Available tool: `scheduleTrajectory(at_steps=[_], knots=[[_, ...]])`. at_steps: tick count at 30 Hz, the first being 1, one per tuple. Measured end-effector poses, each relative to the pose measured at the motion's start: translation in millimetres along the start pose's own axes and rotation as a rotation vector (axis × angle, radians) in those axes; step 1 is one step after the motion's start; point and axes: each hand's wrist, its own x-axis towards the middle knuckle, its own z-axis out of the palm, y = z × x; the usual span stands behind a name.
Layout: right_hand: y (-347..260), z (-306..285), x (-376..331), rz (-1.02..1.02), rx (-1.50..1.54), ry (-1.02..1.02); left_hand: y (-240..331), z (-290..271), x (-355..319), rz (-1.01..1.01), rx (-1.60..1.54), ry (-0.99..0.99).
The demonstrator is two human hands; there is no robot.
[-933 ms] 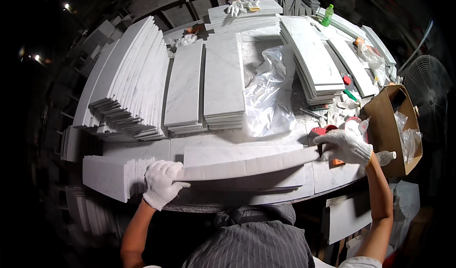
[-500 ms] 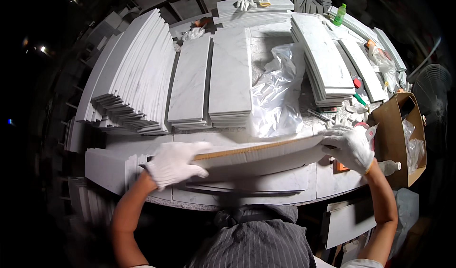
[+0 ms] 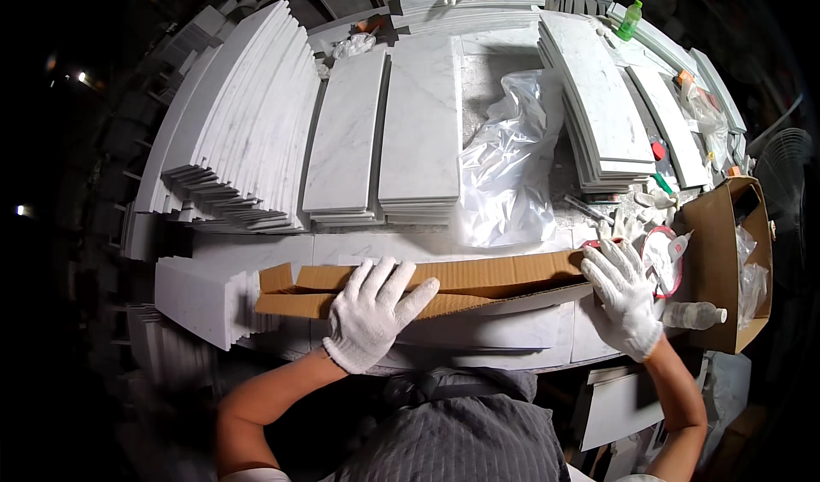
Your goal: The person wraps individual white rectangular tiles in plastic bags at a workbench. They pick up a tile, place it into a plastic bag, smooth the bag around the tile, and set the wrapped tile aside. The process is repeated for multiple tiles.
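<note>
In front of me a long, narrow brown cardboard carton [image 3: 504, 274] stands along the near side of the worktable, its flaps along the top and left end partly raised. My left hand [image 3: 374, 311], in a white knit glove, rests on the carton's top left of its middle, fingers spread. At the carton's right end my right hand [image 3: 622, 298], gloved alike, lies with outstretched fingers against the edge. Neither hand is wrapped round anything. A white marble slab [image 3: 478, 333] lies flat just on my side of the carton. What the carton contains is hidden.
Several stacks of white marble slabs [image 3: 418, 123] fill the table's far side. A clear plastic sheet [image 3: 508, 183] lies crumpled between two stacks. To the right stand an open cardboard box [image 3: 713, 251] and a lying clear bottle [image 3: 694, 315]. Loose gloves [image 3: 628, 224] lie beyond my right hand.
The carton has tipped so its brown flap side now faces up. My left hand has moved right from its left end onto its top. My right hand has shifted slightly down and left, fingers straightened.
</note>
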Motion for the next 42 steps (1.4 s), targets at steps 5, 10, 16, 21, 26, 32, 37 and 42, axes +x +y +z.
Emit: scheduleTrajectory(at_steps=[5,10,16,21,26,32,37,42], knots=[[18.7,-38.2,24.8,-0.044,0.297,-0.363,2.1,-7.3,8.3,-0.058,-0.074,-0.049],[16.2,-25.2,53.3,-0.015,0.41,-0.393,-1.5,-33.0,46.8,-0.139,-0.221,-0.522],[-1.9,19.0,30.3,-0.148,-0.076,0.127,13.6,3.4,48.5,-0.026,-0.084,-0.288],[-18.6,-10.2,22.7,-0.009,0.081,-0.084,29.3,23.3,28.5,0.031,0.008,-0.065],[-10.6,-11.9,34.9,0.021,0.277,-0.188,44.7,7.8,15.9,-0.075,-0.128,-0.09],[-32.6,5.3,25.5,0.055,0.141,-0.012,12.6,-11.4,10.7,-0.197,-0.416,-0.319],[-39.8,39.8,9.1,0.066,0.036,0.227,10.0,-16.6,-9.4,-0.267,-0.23,-0.551],[-27.0,13.2,11.2,0.049,0.219,0.006,15.0,-2.8,-23.6,-0.125,-0.128,-0.241]])
